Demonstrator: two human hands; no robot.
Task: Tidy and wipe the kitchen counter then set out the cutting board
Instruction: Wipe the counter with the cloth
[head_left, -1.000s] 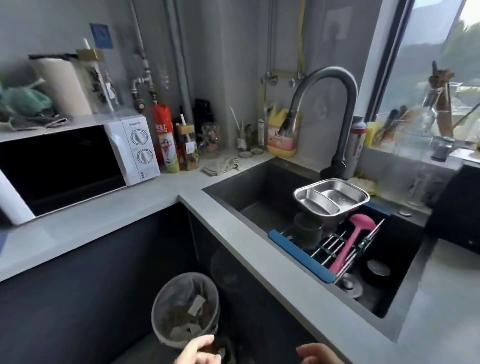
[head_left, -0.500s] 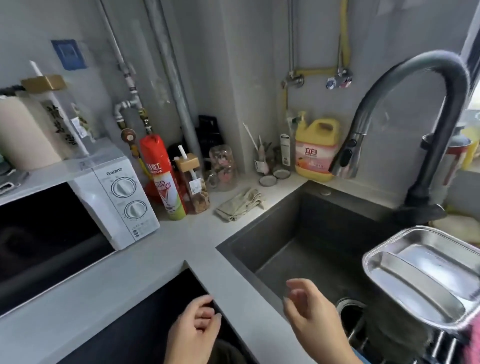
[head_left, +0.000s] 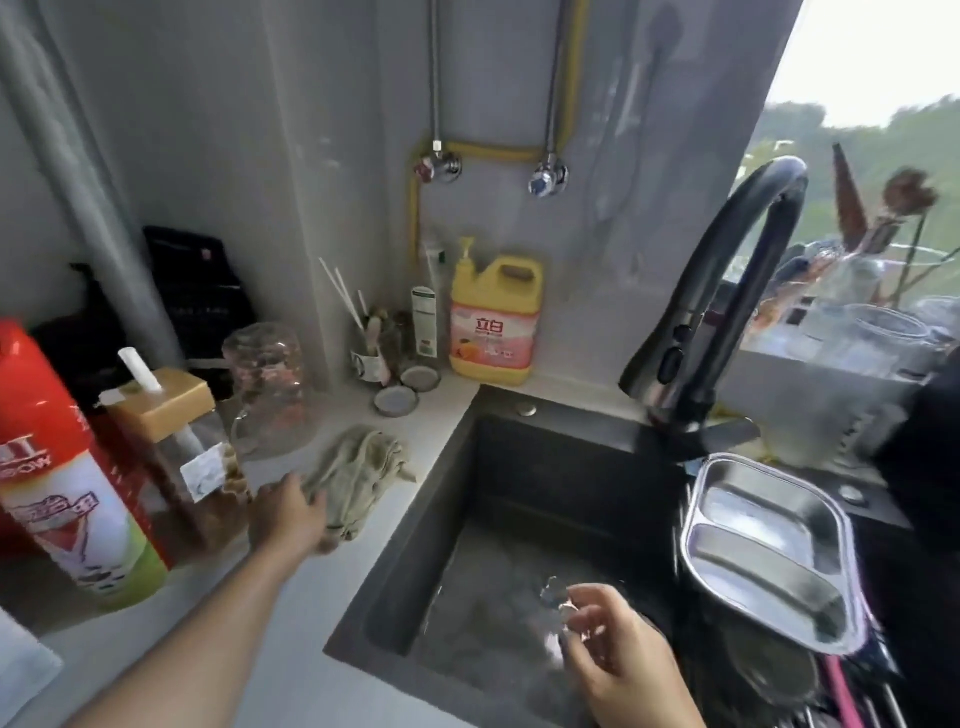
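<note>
Touching the near edge of the crumpled cloth (head_left: 358, 467), the left hand (head_left: 288, 519) lies on the tabletop (head_left: 270, 665). Its fingers are bent onto the fabric, but I cannot tell whether they have closed on it. The forearm passes just beside the red spray can (head_left: 57, 467) and the tan-lidded jar (head_left: 171, 431), so a careless sideways pull could tip either one. The glass jar (head_left: 270, 384) stands just behind the cloth, and a snagged fold could drag it along. The cloth's right edge lies near the sink (head_left: 467, 519) and could slip in.

The right hand (head_left: 618, 654) hovers over the basin with its fingers loosely curled. Something glints at the fingertips, and I cannot tell whether it is held. No cutting board is in view.

Counted from left to right:
- one spray can
- one tan-lidded jar
- one glass jar
- one cloth
- two round lids (head_left: 397, 400)
- one yellow detergent jug (head_left: 493, 322)
- two wall valves (head_left: 545, 179)
- one faucet (head_left: 727, 291)
- one steel tray (head_left: 769, 545) with two compartments
</note>
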